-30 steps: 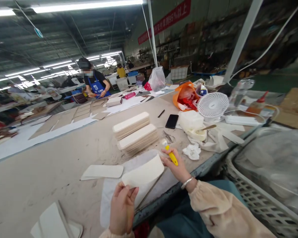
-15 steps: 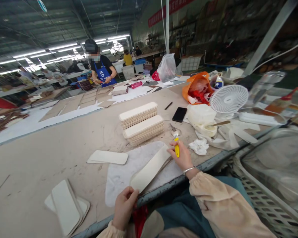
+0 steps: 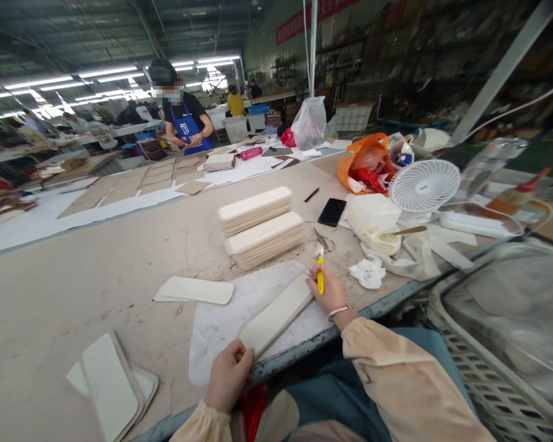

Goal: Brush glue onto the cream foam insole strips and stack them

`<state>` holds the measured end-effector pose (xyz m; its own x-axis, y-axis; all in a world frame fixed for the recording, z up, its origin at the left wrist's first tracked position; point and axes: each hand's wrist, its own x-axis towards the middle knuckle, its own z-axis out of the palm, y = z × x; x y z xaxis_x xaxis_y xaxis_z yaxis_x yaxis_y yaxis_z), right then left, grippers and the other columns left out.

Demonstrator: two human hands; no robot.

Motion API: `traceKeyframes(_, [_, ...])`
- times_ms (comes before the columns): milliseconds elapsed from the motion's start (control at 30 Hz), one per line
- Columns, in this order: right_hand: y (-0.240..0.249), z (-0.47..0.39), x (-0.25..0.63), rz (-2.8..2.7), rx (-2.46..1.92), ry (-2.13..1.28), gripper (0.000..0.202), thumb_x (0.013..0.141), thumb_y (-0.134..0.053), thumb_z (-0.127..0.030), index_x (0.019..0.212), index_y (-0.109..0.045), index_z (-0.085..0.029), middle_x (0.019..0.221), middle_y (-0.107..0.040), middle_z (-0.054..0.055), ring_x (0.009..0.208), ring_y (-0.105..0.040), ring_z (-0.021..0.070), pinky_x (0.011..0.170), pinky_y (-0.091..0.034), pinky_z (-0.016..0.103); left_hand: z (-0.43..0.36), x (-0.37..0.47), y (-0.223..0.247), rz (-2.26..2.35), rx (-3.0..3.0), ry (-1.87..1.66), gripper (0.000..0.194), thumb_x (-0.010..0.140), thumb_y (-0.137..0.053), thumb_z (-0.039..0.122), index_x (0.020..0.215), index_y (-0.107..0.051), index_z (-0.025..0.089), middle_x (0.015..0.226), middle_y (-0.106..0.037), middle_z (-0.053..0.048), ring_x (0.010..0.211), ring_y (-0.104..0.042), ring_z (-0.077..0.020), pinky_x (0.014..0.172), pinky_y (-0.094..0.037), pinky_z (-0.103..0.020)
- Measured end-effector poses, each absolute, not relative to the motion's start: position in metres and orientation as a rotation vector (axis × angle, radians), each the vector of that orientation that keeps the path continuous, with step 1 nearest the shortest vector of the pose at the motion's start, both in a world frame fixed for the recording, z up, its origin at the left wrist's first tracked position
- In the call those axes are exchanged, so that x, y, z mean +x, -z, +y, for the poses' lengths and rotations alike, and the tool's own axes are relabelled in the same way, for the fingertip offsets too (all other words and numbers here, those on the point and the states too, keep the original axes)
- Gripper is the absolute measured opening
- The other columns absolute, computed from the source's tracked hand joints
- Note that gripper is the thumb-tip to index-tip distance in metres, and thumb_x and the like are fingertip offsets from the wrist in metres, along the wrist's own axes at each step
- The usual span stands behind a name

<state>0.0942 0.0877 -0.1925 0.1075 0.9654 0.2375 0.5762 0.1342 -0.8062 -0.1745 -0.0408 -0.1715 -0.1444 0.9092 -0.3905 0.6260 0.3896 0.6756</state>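
My left hand (image 3: 230, 373) is closed, thumb and fingers pinching the near end of a long off-white strip (image 3: 276, 314) with rounded ends. That strip lies on a few like pieces, above a thin white sheet (image 3: 208, 344) at the table's front edge. At the strip's far end my right hand (image 3: 330, 293) is closed around a yellow-handled brush (image 3: 321, 279), its pale tip pointing away from me. The fingertips of that hand also touch the strip's end. Just beyond the brush lies a pair of scissors (image 3: 326, 240).
Two neat stacks of strips (image 3: 265, 236) stand behind the sheet. Loose strips (image 3: 196, 290) lie left of it, more (image 3: 113, 383) at front left. A phone (image 3: 332, 212), glue-like tub (image 3: 384, 239), crumpled tissue (image 3: 367, 273) and fan (image 3: 424, 186) are rightward. A co-worker (image 3: 187, 120) stands across.
The top strip has come down flatter onto the pieces beneath it, lining up with them. Both hands keep their hold at its ends. The view has shifted slightly.
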Motion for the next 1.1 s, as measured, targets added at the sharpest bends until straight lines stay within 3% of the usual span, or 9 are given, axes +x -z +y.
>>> traceKeyframes(300, [0.203, 0.086, 0.098, -1.585, -1.551, -0.529, 0.016, 0.075, -0.057, -0.027, 0.087, -0.047, -0.023, 0.082, -0.068, 0.002, 0.071, -0.065, 0.0213, 0.068, -0.051, 0.036, -0.031, -0.175, 0.164, 1.759, 1.066, -0.419, 0.024, 0.072, -0.051, 0.041, 0.063, -0.043, 0.021, 0.051, -0.059, 0.003, 0.047, -0.059, -0.0152, 0.04, -0.039, -0.022])
traceKeyframes(533, [0.204, 0.088, 0.099, -1.586, -1.555, -0.535, 0.016, 0.074, -0.056, -0.025, 0.087, -0.048, -0.024, 0.074, -0.064, 0.0, 0.069, -0.064, 0.0214, 0.069, -0.051, 0.037, -0.036, -0.187, 0.165, 1.765, 1.127, -0.485, 0.043, 0.075, -0.047, 0.062, 0.066, -0.047, 0.02, 0.052, -0.057, 0.003, 0.043, -0.054, -0.0136, 0.038, -0.035, -0.022])
traceKeyframes(800, [0.205, 0.089, 0.1, -1.593, -1.552, -0.517, 0.017, 0.075, -0.057, -0.024, 0.089, -0.047, -0.024, 0.07, -0.062, -0.001, 0.065, -0.064, 0.0208, 0.066, -0.053, 0.037, -0.032, -0.189, 0.168, 1.835, 1.314, -0.395, 0.038, 0.08, -0.043, 0.056, 0.062, -0.045, 0.022, 0.048, -0.057, 0.004, 0.042, -0.055, -0.0138, 0.045, -0.037, -0.023])
traceKeyframes(933, [0.195, 0.082, 0.099, -1.706, -1.47, -0.312, 0.008, 0.079, -0.052, -0.02, 0.085, -0.047, -0.023, 0.08, -0.065, 0.004, 0.08, -0.064, 0.0235, 0.071, -0.053, 0.039, -0.031, -0.19, 0.169, 1.831, 1.362, -0.371, 0.038, 0.081, -0.042, 0.055, 0.061, -0.045, 0.022, 0.047, -0.058, 0.003, 0.045, -0.057, -0.0149, 0.046, -0.037, -0.023])
traceKeyframes(1100, [0.179, 0.053, 0.078, -2.007, -1.082, -0.214, 0.003, 0.086, -0.052, -0.019, 0.084, -0.05, -0.021, 0.107, -0.064, 0.007, 0.107, -0.057, 0.02, 0.095, -0.045, 0.039, -0.03, -0.192, 0.173, 1.826, 1.374, -0.354, 0.04, 0.081, -0.041, 0.056, 0.062, -0.045, 0.022, 0.047, -0.058, 0.003, 0.046, -0.058, -0.0155, 0.049, -0.039, -0.024])
